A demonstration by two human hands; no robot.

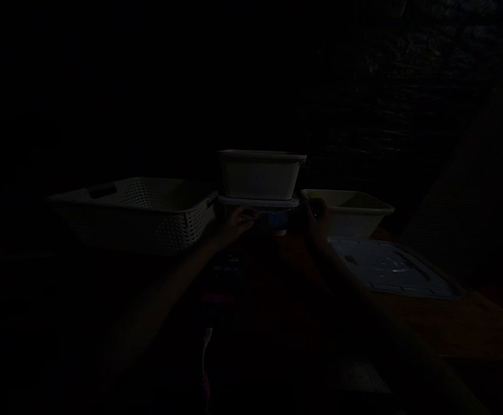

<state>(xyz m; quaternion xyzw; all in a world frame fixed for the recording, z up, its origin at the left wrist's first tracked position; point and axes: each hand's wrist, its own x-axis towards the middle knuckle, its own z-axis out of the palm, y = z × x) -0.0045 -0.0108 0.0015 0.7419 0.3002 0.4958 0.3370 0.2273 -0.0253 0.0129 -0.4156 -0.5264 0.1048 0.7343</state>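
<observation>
The view is very dim and heavily underexposed, with most of the left side and the near edge sunk in black. Weak light reaches the rims of the basket (165,210), the tubs (260,178) and the open tub (357,222) at right. Small pale glints sit on the lid (393,268). Faint streaks of light show at far right. The worktop (458,323) is a dull reddish brown, and shadow swallows the forearms and the detail between the hands.
</observation>
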